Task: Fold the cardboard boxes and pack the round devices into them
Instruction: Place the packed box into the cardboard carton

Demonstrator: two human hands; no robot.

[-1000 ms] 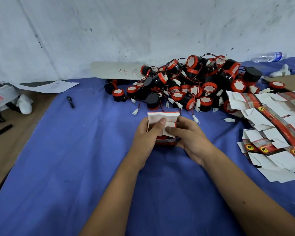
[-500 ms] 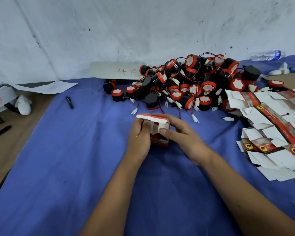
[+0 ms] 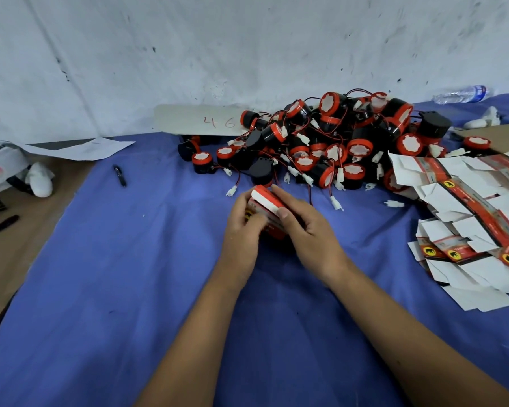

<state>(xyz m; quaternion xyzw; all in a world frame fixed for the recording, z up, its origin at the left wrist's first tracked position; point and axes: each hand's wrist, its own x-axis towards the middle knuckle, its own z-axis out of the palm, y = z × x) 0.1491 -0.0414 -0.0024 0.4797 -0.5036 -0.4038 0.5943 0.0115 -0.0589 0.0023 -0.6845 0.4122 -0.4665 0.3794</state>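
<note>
Box in hand: while its top flap is being closed, a small red-and-white carton (image 3: 266,211) is steadied on the blue-covered desk (image 3: 130,289), so the fold can be pressed against a firm base.
Left hand (image 3: 243,227): curled round the carton's near side as a brace.
Right hand (image 3: 303,227): fingers and thumb wrapped over the flap.
Round devices (image 3: 335,142): heaped just behind, within reach.
Flat cartons (image 3: 465,212): fanned out at the right; a yellow animal emblem is seen, print unreadable.
Card (image 3: 200,120): handwritten "46".
</note>
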